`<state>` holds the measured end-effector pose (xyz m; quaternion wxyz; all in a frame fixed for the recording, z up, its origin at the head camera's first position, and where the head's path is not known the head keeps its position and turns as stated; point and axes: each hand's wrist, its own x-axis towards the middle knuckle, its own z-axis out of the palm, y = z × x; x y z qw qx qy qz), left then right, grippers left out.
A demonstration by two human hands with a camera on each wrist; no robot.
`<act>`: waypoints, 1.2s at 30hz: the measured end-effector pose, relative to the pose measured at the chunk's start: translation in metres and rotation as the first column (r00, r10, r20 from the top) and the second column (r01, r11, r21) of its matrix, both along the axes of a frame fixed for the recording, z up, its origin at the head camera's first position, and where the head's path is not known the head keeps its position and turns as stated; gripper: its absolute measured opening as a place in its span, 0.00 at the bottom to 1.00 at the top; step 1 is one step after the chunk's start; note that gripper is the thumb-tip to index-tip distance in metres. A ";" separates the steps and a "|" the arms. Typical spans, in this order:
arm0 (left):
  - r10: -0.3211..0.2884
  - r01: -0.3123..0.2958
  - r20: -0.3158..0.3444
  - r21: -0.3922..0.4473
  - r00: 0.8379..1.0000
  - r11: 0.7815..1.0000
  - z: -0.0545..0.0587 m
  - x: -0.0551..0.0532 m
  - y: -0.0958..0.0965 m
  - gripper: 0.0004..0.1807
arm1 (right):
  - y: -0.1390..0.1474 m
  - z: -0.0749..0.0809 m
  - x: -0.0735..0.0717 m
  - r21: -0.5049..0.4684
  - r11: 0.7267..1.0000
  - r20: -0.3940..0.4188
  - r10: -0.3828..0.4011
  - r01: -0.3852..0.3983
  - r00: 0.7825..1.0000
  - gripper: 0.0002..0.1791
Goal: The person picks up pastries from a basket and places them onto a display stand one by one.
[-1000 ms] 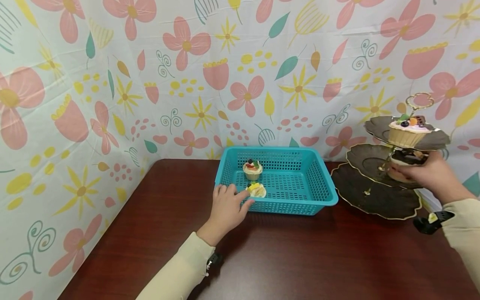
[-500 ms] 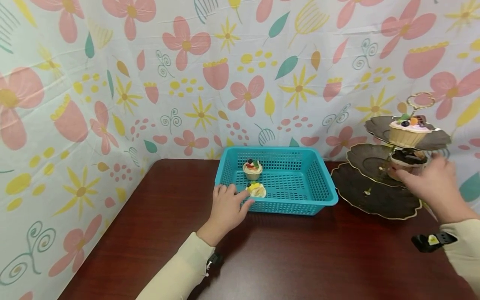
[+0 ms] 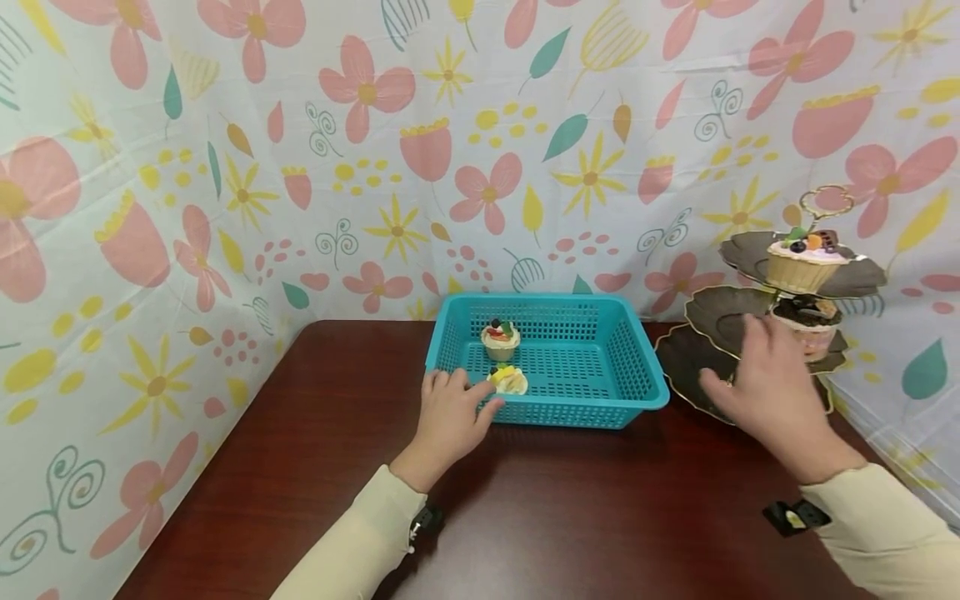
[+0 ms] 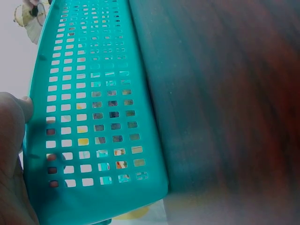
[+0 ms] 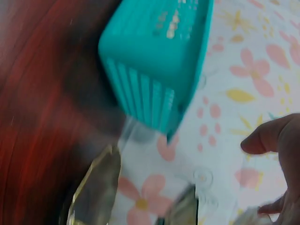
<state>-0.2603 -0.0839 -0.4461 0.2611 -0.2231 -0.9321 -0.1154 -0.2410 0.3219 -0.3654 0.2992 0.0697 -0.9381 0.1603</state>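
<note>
My left hand holds the near-left rim of a turquoise plastic basket; some fingertips show through the basket's holes in the left wrist view. Inside sit a cupcake with red fruit topping and, nearer that hand, a cream-topped cupcake with yellow fruit. My right hand, spread and holding nothing, hovers before a three-tier cake stand. On its middle tier stands a chocolate-topped cupcake, partly hidden by that hand. The top tier bears a cupcake with pale icing and fruit.
A dark red-brown wooden table carries everything. Behind it and to the left hangs a floral cloth. The stand's bottom tier lies just right of the basket.
My right hand has let go of the chocolate-topped cupcake, leaving it on the middle tier, and has drawn back leftward and nearer. The left hand stays at the basket rim.
</note>
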 end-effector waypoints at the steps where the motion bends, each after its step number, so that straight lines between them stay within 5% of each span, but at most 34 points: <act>1: -0.001 0.001 -0.001 0.000 1.000 1.000 0.000 0.000 0.000 0.16 | -0.007 -0.002 -0.002 0.013 0.999 0.004 0.041 -0.041 0.999 0.49; 6: -0.011 0.011 0.007 0.008 1.000 1.000 -0.001 0.000 0.001 0.16 | -0.044 -0.005 -0.016 0.010 0.979 0.164 0.197 -0.202 0.966 0.43; 16: 0.001 -0.001 0.008 0.001 1.000 1.000 0.001 0.000 0.000 0.15 | -0.121 -0.011 -0.055 -0.082 0.942 0.479 0.323 -0.325 0.816 0.45; 23: 0.011 -0.010 0.027 -0.018 1.000 1.000 0.002 0.001 0.001 0.16 | -0.161 -0.026 -0.082 -0.101 0.919 0.607 0.360 -0.380 0.708 0.46; 31: -0.002 0.002 0.000 -0.013 1.000 1.000 -0.001 -0.001 -0.001 0.15 | -0.187 -0.038 -0.105 -0.202 0.861 0.707 0.458 -0.466 0.540 0.48; 36: -0.007 0.007 -0.007 -0.015 1.000 1.000 0.000 -0.001 -0.002 0.16 | -0.203 -0.041 -0.110 -0.221 0.853 0.718 0.470 -0.473 0.513 0.45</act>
